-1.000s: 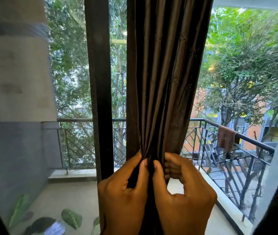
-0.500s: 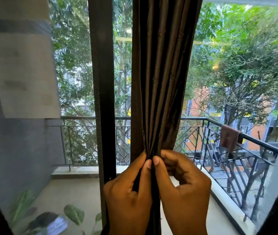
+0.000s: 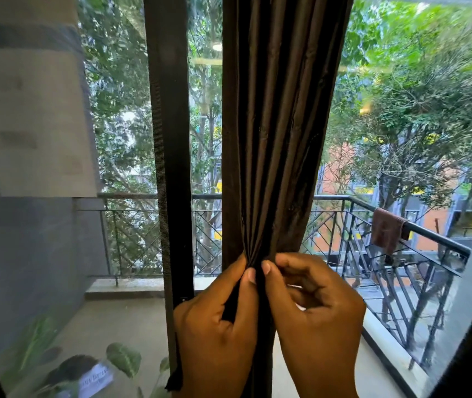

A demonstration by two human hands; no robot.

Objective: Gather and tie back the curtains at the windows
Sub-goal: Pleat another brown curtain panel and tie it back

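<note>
While trees [image 3: 418, 116] fill most of the glass, a dark frame post [image 3: 168, 139] runs top to bottom left of centre, and a grey wall [image 3: 25, 225] with a pale panel sits at far left. Balcony railing [image 3: 430, 242] crosses behind at mid height and turns toward the camera on the right. Brown cloth [image 3: 387, 229] hangs over its top rail.

Curtain [image 3: 278, 124]: dark brown, hangs centre frame just right of the post, wide at the top and bunched into tight pleats at the pinch point. Below that it drops as a narrow bundle between the two hands, down out of frame.

Left hand [image 3: 217, 334] grips the bundle from the left, thumb tip pressed to the pleats, fingers curled round the fabric; a dark fold shows through the gap between thumb and forefinger. Right hand [image 3: 315, 314] grips from the right at the same height, thumb tip against the pleats just beside the left thumb, fingers curled. Thumbs nearly touch across the gather.

Plant [image 3: 122, 359] leaves sit bottom left on the balcony floor, blurred, with a white label beside them, text unreadable.
</note>
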